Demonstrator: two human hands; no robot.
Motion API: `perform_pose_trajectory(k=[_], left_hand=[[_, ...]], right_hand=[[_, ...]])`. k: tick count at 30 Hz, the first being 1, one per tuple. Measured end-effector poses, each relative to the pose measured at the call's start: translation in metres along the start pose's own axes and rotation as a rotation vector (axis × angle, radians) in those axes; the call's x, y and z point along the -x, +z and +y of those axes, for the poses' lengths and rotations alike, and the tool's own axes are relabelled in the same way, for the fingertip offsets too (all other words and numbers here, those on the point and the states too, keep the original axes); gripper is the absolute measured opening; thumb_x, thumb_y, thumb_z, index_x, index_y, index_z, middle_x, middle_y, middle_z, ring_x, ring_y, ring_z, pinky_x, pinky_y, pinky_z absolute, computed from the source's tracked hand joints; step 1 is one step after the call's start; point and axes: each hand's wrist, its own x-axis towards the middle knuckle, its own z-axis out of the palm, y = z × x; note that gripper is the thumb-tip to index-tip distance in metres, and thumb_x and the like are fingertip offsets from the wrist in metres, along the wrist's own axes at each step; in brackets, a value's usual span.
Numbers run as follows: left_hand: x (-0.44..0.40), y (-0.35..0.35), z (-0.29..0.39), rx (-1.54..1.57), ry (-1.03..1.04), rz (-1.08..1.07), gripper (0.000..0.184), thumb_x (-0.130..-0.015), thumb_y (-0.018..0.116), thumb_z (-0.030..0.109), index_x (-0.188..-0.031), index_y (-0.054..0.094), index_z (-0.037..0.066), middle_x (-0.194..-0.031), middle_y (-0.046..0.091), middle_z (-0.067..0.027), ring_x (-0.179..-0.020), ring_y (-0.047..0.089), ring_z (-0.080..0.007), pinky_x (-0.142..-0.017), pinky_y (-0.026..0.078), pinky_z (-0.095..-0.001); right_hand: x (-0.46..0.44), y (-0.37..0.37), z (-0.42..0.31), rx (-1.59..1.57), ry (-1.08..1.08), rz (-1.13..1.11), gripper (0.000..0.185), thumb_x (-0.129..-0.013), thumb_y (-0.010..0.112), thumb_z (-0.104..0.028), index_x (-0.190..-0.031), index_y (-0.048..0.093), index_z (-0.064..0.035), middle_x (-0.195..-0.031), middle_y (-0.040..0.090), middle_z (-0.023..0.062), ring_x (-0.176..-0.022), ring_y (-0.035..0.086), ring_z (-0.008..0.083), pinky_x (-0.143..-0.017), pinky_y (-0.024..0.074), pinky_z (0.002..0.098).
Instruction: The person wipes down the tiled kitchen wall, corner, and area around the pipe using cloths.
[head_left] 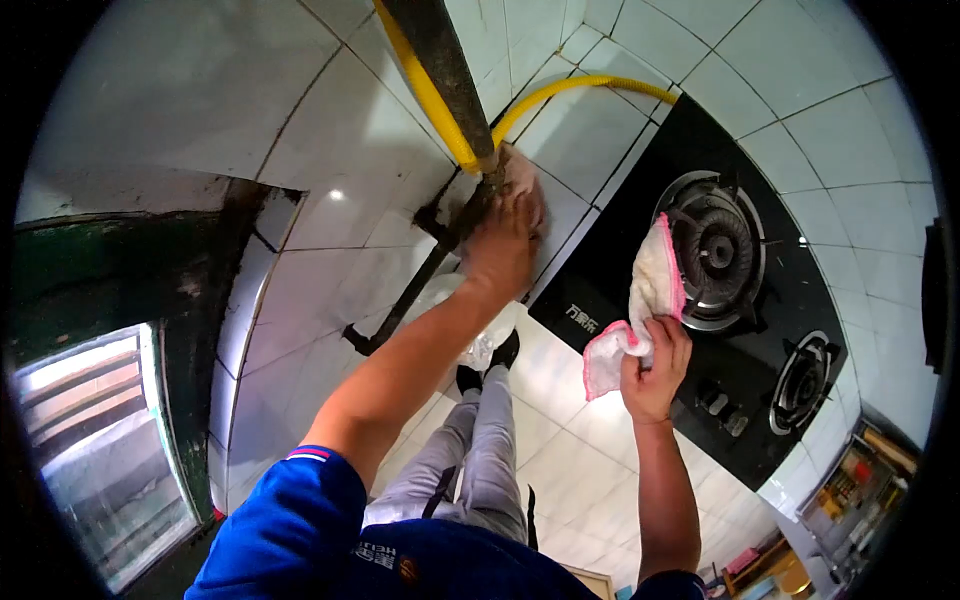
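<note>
My left hand [503,245] reaches up beside the dark gas pipe [440,245], its fingers over a pale pinkish cloth [522,172] pressed near the pipe fitting and the tiles. Part of that cloth is hidden behind the hand and pipe. In my right hand [657,370] a white cloth with pink edging [657,275] is bunched, the fingers closed round it. One end of it hangs toward the floor side, and the other lies along the near burner [717,250] of the black gas stove [620,270].
A yellow hose [580,85] runs from the pipe to the stove. Below my left forearm is a clear plastic bag [480,345]. A second burner [803,382] and the knobs [722,405] are on the right. At left is a louvred window [105,440]; a cluttered shelf [860,490] stands lower right.
</note>
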Motion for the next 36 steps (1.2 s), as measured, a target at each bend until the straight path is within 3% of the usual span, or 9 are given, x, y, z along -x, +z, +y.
perform_pose_trajectory(k=[2,7,10,18,26,28,31,34,36], left_hand=[[0.017,0.005,-0.005,0.065,-0.187,-0.108,0.079,-0.09,0.064,0.03,-0.153,0.03,-0.002,-0.157,0.032,-0.0244,-0.144,0.032,-0.0374,-0.118,0.029,-0.0481],[0.005,0.028,-0.007,0.019,-0.161,-0.014,0.077,-0.092,0.062,0.032,-0.153,0.029,-0.002,-0.156,0.032,-0.024,-0.143,0.034,-0.0407,-0.118,0.028,-0.0507],[-0.016,0.039,0.0,0.14,-0.293,0.052,0.08,-0.091,0.062,0.033,-0.154,0.026,-0.002,-0.155,0.033,-0.0239,-0.141,0.035,-0.0413,-0.118,0.027,-0.0527],[0.051,0.021,0.016,0.194,-0.401,0.193,0.076,-0.09,0.062,0.03,-0.151,0.031,-0.004,-0.153,0.034,-0.0258,-0.141,0.031,-0.045,-0.115,0.021,-0.0617],[-0.005,0.014,0.019,0.166,-0.486,0.277,0.069,-0.091,0.061,0.029,-0.15,0.037,0.002,-0.151,0.039,-0.0245,-0.138,0.038,-0.0441,-0.115,0.028,-0.056],[-0.016,0.019,0.01,0.266,-0.495,0.318,0.07,-0.084,0.068,0.027,-0.147,0.041,0.009,-0.143,0.047,-0.0218,-0.132,0.044,-0.0418,-0.109,0.035,-0.0581],[-0.013,0.029,0.006,0.248,-0.572,0.314,0.066,-0.085,0.068,0.03,-0.145,0.045,0.013,-0.14,0.051,-0.0226,-0.129,0.046,-0.0431,-0.11,0.034,-0.0574],[0.013,0.0,0.031,0.003,-0.59,0.492,0.055,-0.085,0.067,0.028,-0.135,0.053,0.01,-0.132,0.056,-0.0229,-0.125,0.05,-0.0428,-0.107,0.036,-0.0571],[0.006,-0.011,0.026,0.126,-0.604,0.389,0.053,-0.088,0.065,0.029,-0.135,0.054,0.009,-0.135,0.054,-0.0221,-0.128,0.048,-0.0423,-0.108,0.035,-0.0564]], right_hand=[[0.001,0.0,0.0,0.001,0.001,-0.002,0.049,-0.076,0.064,-0.011,-0.124,0.06,-0.0062,-0.124,0.058,0.0168,-0.115,0.054,0.0382,-0.1,0.0413,0.0502],[0.0,0.001,0.001,0.013,-0.024,0.013,0.05,-0.077,0.063,-0.013,-0.127,0.059,-0.0074,-0.124,0.058,0.0159,-0.115,0.054,0.0381,-0.1,0.0415,0.0503],[0.001,0.001,0.001,0.014,-0.038,0.01,0.049,-0.078,0.062,-0.012,-0.127,0.059,-0.0069,-0.124,0.058,0.0162,-0.115,0.054,0.0385,-0.1,0.0416,0.0506],[-0.002,0.001,0.002,0.025,-0.034,0.006,0.048,-0.077,0.062,-0.013,-0.125,0.059,-0.0073,-0.123,0.059,0.0163,-0.115,0.054,0.0391,-0.1,0.0409,0.0513],[-0.003,0.001,0.003,-0.028,-0.025,-0.023,0.047,-0.076,0.062,-0.011,-0.123,0.061,-0.0061,-0.124,0.059,0.0167,-0.116,0.053,0.0391,-0.101,0.0404,0.0506],[-0.002,0.0,0.002,-0.037,-0.037,-0.037,0.047,-0.076,0.061,-0.011,-0.123,0.061,-0.0056,-0.124,0.059,0.0171,-0.116,0.053,0.0393,-0.101,0.0405,0.0508],[-0.004,-0.002,0.0,-0.046,-0.038,-0.037,0.044,-0.078,0.059,-0.006,-0.121,0.062,-0.0018,-0.124,0.059,0.019,-0.116,0.053,0.0401,-0.103,0.0407,0.0489],[-0.003,0.0,0.001,-0.063,-0.019,-0.034,0.044,-0.078,0.059,-0.005,-0.121,0.062,-0.0007,-0.124,0.059,0.0197,-0.117,0.053,0.0402,-0.103,0.0404,0.049],[0.0,0.0,0.002,-0.063,-0.012,-0.029,0.045,-0.077,0.06,-0.011,-0.121,0.062,-0.0036,-0.124,0.059,0.0182,-0.117,0.053,0.0399,-0.102,0.04,0.0514]])
